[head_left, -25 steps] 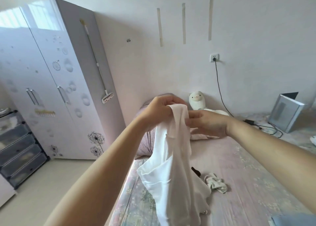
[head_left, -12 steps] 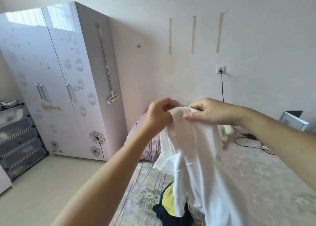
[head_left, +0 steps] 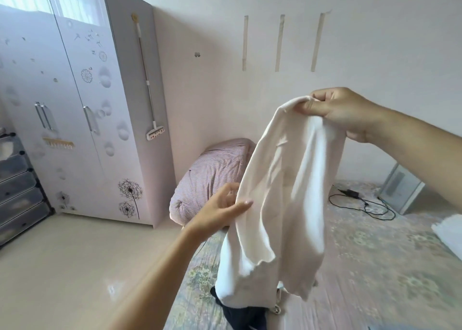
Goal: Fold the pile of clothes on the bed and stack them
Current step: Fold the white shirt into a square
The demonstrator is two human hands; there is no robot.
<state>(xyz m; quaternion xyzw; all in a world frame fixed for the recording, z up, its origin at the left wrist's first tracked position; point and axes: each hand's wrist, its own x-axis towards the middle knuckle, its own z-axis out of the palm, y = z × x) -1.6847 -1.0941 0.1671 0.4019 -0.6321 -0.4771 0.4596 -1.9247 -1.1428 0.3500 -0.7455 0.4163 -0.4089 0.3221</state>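
Observation:
A white garment [head_left: 282, 199] hangs in the air above the bed [head_left: 362, 259]. My right hand [head_left: 335, 109] pinches its top edge, held high at the right. My left hand [head_left: 220, 209] is lower, fingers spread, its thumb and fingertips touching the garment's left edge partway down. Under the hanging cloth a dark piece of clothing [head_left: 240, 312] lies on the bed, mostly hidden. Another white item [head_left: 450, 234] shows at the bed's right edge.
A striped pink pillow [head_left: 212, 177] lies at the head of the bed. A wardrobe [head_left: 75, 104] stands at the left with a brush [head_left: 150, 87] hanging on its side, and dark drawers [head_left: 17, 192] beyond. A black cable [head_left: 362, 202] and a grey box [head_left: 400, 187] rest on the bed's far side.
My right hand has lifted the garment's top up and to the right. My left hand has let go of the top and dropped to the garment's left edge.

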